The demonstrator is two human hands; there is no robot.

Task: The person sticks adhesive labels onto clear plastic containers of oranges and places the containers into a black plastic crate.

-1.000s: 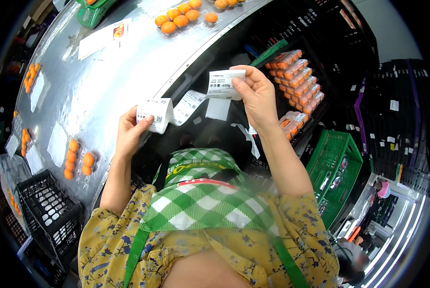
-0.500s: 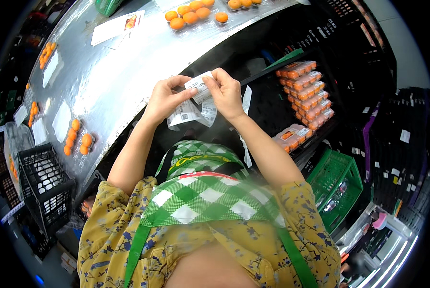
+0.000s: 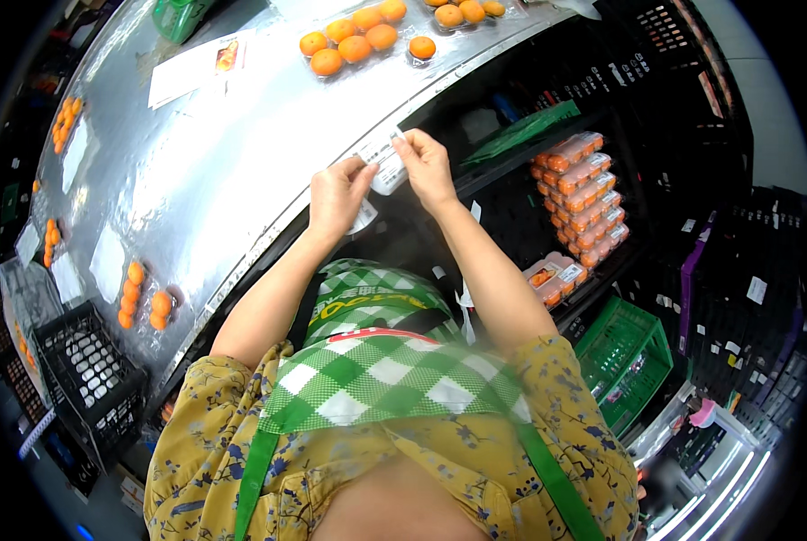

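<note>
Nearest: green-checked apron (image 3: pixel 376 379) over a yellow flowered blouse. Left hand (image 3: pixel 336 194) and right hand (image 3: pixel 426 162) are raised together over the near edge of the steel desk (image 3: pixel 196 180), both pinching a small stack of white labels (image 3: pixel 383 160) between fingertips, apparently to separate or peel one; a further slip (image 3: pixel 364 216) hangs below the left hand.

Beyond, on the desk: clear pack of oranges (image 3: pixel 354 36), printed sheet (image 3: pixel 196 72), smaller orange packs (image 3: pixel 142 302) at left.

Right, below desk level: stacked trays of packed oranges (image 3: pixel 583 198), green crate (image 3: pixel 624 361). Left: black crate (image 3: pixel 83 365). Nothing lies between the hands and the desk.
</note>
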